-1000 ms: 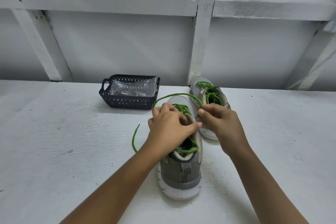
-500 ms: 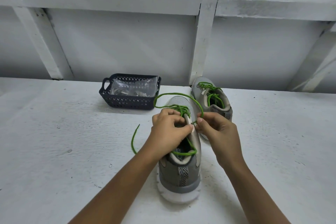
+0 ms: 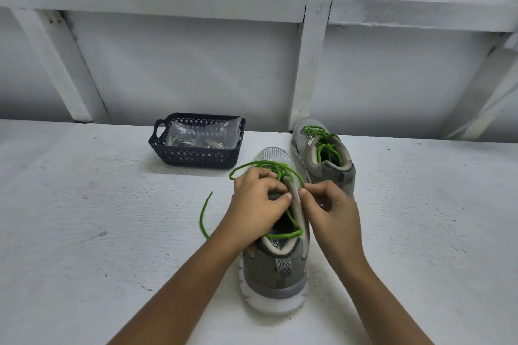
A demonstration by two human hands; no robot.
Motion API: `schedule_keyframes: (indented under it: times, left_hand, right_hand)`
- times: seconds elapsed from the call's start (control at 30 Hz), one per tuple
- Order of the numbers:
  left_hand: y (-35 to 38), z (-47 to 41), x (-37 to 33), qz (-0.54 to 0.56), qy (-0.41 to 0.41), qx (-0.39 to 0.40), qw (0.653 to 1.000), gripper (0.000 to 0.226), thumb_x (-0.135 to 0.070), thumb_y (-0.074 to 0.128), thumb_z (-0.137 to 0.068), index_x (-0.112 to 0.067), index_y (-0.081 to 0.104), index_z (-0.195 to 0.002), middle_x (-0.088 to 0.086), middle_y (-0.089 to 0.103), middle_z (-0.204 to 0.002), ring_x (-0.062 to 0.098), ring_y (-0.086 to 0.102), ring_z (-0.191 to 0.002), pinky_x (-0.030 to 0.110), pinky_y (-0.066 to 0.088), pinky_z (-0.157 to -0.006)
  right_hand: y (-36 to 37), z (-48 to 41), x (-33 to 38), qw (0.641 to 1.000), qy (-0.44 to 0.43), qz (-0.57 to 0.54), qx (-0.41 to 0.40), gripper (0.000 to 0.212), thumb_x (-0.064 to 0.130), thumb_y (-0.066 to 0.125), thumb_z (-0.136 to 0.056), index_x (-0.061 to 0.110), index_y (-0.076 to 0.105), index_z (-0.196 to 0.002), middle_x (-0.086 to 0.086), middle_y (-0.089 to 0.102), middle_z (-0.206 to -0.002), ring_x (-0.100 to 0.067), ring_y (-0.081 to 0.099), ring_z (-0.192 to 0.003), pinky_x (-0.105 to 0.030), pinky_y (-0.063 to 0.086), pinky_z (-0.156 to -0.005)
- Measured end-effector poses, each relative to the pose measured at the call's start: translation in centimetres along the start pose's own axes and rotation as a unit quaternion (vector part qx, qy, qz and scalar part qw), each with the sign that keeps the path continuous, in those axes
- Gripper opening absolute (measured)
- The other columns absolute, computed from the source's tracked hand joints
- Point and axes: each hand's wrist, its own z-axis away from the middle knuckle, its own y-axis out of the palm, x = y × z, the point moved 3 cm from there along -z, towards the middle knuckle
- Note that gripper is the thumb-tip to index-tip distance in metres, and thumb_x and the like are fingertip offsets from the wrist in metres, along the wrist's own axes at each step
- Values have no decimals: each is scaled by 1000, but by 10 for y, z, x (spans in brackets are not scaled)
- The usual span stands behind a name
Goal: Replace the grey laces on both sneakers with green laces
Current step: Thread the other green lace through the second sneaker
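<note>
A grey sneaker [image 3: 276,269] stands in front of me, heel toward me, with a green lace [image 3: 262,165] threaded through it. My left hand [image 3: 258,202] lies over the shoe's left side, fingers curled on the lace and the tongue. My right hand [image 3: 329,210] pinches the lace at the shoe's right eyelet edge. One loop arcs over the toe, another loop lies inside the shoe's opening, and a loose end [image 3: 203,216] trails on the table to the left. A second grey sneaker [image 3: 322,154] with green laces stands behind to the right.
A dark plastic basket [image 3: 196,158] holding a clear plastic bag stands at the back, left of the shoes. The white table [image 3: 84,232] ends at a white wall with beams [image 3: 314,36].
The loop over the toe has shrunk as the lace was drawn through. Both hands have closed in on the right eyelet edge; my right hand dropped lower against the shoe.
</note>
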Motion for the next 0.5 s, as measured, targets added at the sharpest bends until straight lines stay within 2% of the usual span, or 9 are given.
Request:
schedule_keyframes:
  times: [0.17,0.27,0.4,0.5]
  left_hand:
    - [0,-2,2,-12,-1,10,1000,11,-24,64,-86,-19,72,-91,-9,41,-109,17,30,-122,16,22,-92]
    - [-2,-1,1,-11,0,11,1000,10,-22,63,-86,-26,62,-76,-10,42,-108,16,30,-122,14,22,-90]
    - [-19,3,0,-25,35,17,999,24,-22,63,-87,-32,52,-69,-13,44,-110,9,34,-118,12,21,-87]
    - [-41,5,1,46,30,-13,998,23,-16,60,-89,-27,54,-71,-11,55,-108,1,51,-105,23,34,-95]
  right_hand:
    - [5,3,0,998,-21,51,8,4,21,65,-86,20,68,-84,-1,66,-82,-5,61,-75,-12,45,-66]
    - [8,4,-3,998,6,53,23,14,22,69,-83,17,65,-96,-4,63,-90,-10,61,-80,-19,50,-73]
    - [8,2,-7,997,72,-32,16,12,15,70,-83,15,66,-95,-4,63,-83,1,56,-69,-9,45,-64]
    - [9,0,-10,991,105,-83,28,8,13,69,-84,14,68,-92,-8,61,-81,-5,57,-71,-15,49,-68]
